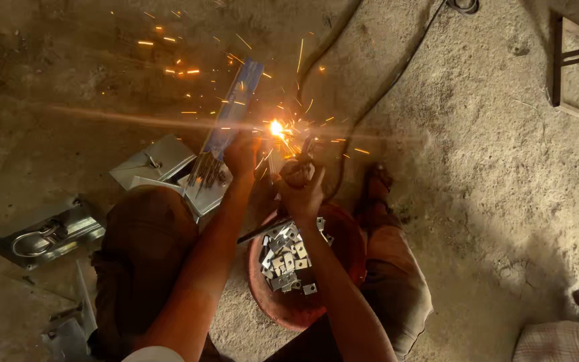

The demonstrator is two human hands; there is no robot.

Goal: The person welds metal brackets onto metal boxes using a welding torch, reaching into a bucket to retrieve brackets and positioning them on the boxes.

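Both forearms run up from the bottom of the frame, my knees either side, squatting on the concrete floor (490, 174). Right hand (301, 191) is closed round the electrode holder (303, 161), fingers wrapped tight; its cable (363, 107) trails off toward the top edge of the floor. Left hand (241, 153) is up by the arc (276, 127), curled on the workpiece, but glare hides what exactly it grips & how tight, can't tell. Sparks fly out around the arc, mostly to the left. Red bowl (343, 268) sits between my legs w/ small metal brackets (286, 258) piled in it, just under the right wrist. Pack of welding rods (226, 127) lies left of the arc, resting on folded metal plates (155, 164). Another plate w/ a ring handle (45, 234) sits near the floor's left edge.
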